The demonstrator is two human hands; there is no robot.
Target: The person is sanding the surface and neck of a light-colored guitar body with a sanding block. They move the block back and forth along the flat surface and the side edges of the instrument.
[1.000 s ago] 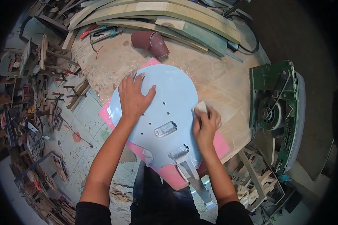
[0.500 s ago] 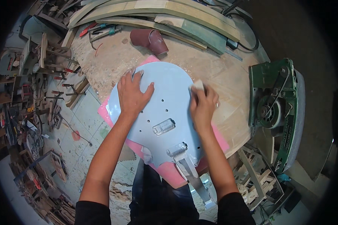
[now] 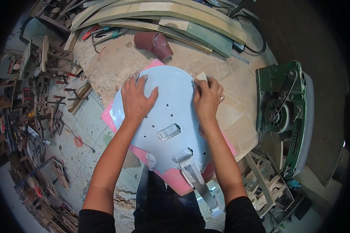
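Observation:
A pale blue guitar body (image 3: 163,89) lies on a pink foam sheet (image 3: 173,183), with several small holes and two rectangular cavities showing on its face. A narrow strip (image 3: 198,186) juts from its lower end toward me. My left hand (image 3: 138,99) rests open on the body's upper left, fingers spread toward the far edge. My right hand (image 3: 208,99) grips a small cream pad (image 3: 201,77) against the upper right edge of the body.
Curved boards (image 3: 155,11) lie across the bench's far side, beside clamps (image 3: 109,35) and a maroon abrasive roll (image 3: 152,43). A green belt-driven machine (image 3: 284,116) stands at the right. Wooden pieces and clamps (image 3: 62,93) crowd the left, and a wooden rack (image 3: 266,182) sits lower right.
My right hand has moved away from me along the body's right edge, carrying the cream pad. My left hand stays in about the same place on the body.

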